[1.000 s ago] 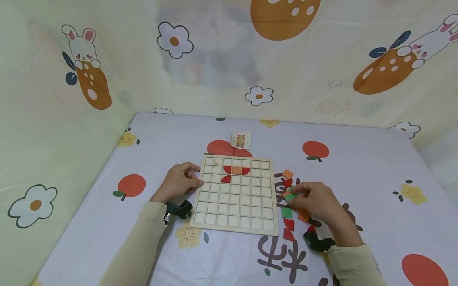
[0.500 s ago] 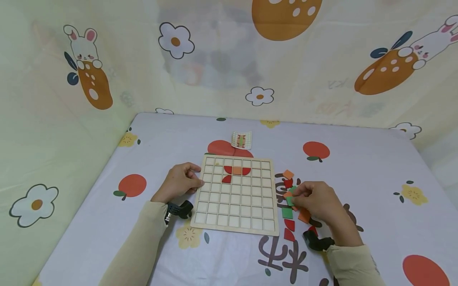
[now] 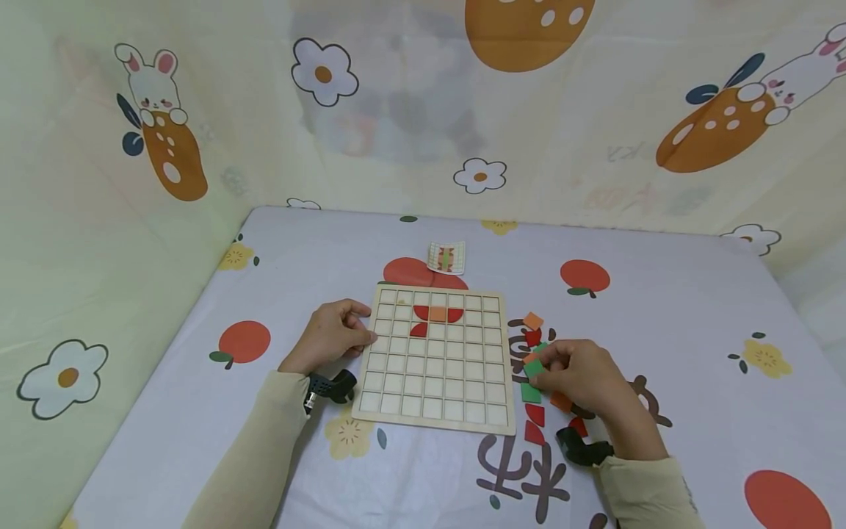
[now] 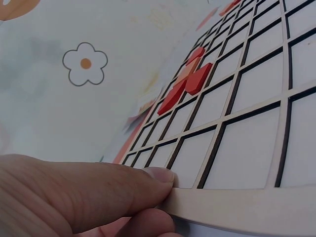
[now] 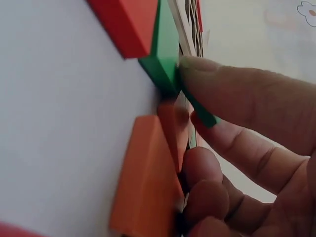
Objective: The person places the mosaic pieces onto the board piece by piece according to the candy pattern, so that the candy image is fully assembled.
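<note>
A pale wooden grid board (image 3: 436,375) lies in front of me, with red quarter-round tiles (image 3: 454,315) and an orange square tile (image 3: 438,314) in its upper cells. At its left edge, my left hand (image 3: 333,334) holds the rim; the left wrist view shows the thumb (image 4: 123,190) on the frame and a curled finger just below. My right hand (image 3: 581,373) is over the loose tiles right of the board. Its thumb and a finger pinch a green square tile (image 5: 202,111), seen tilted in the head view. Its other fingers are curled close to orange tiles (image 5: 145,182).
Loose tiles lie along the board's right side: an orange square (image 3: 533,320), a green square (image 3: 531,393) and red quarter-rounds (image 3: 534,432). Behind the board lies a small pattern card (image 3: 446,258). Patterned cloth covers the table and the walls.
The right hand has shifted slightly towards me, and the green tile between its fingers has changed its tilt a little. The left hand and the board stay in place.
</note>
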{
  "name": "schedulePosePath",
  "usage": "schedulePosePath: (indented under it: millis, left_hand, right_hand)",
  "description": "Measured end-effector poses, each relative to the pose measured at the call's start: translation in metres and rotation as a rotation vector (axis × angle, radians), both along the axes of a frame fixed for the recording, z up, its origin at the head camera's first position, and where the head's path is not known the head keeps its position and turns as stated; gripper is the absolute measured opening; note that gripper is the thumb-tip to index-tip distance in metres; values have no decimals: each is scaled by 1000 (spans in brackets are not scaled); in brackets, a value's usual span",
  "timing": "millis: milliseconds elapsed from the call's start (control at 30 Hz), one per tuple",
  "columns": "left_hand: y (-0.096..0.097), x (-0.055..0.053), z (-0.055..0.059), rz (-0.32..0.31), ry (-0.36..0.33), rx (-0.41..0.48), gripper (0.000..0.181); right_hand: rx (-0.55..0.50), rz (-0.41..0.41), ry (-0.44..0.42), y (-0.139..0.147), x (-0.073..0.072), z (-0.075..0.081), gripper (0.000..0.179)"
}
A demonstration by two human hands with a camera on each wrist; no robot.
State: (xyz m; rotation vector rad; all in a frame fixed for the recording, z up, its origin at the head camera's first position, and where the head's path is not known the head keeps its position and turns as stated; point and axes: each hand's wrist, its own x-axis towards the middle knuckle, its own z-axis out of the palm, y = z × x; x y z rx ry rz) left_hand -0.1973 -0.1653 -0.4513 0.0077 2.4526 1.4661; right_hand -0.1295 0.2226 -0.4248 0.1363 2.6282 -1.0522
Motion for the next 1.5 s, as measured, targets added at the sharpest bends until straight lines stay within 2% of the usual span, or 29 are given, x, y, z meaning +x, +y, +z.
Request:
schedulePosePath:
  millis: [100,200,400,600,733,800,1033,1500]
  left_hand:
    - [0,0,1,-1,-1,0,42]
    - [0,0,1,-1,-3,1,42]
    - [1,0,1,-5,3,-8,42]
    - [1,0,0,2,-3,-9,42]
    - [1,0,0,6,-4,-17,42]
    - [1,0,-1,6,-1,-20,42]
    - [0,0,-1,0,6,-11,41]
    - [1,0,0,1,6,-6,42]
  right_hand:
    - [12,-5,14,0,1,0,20]
    - [-14,-32,11,0,1,2,20]
    - [-221,-111,-33,1,-1,5,28]
    - [-448,-137,-53,2,-6,6,29]
    - [-521,-140,-49,1,-8,6,33]
    - [-508,-122,-29,0,-9,5,35]
    - [-365,-59,51,-9,-11,7,43]
    - [-288,-45,96,-31,-19,11,38]
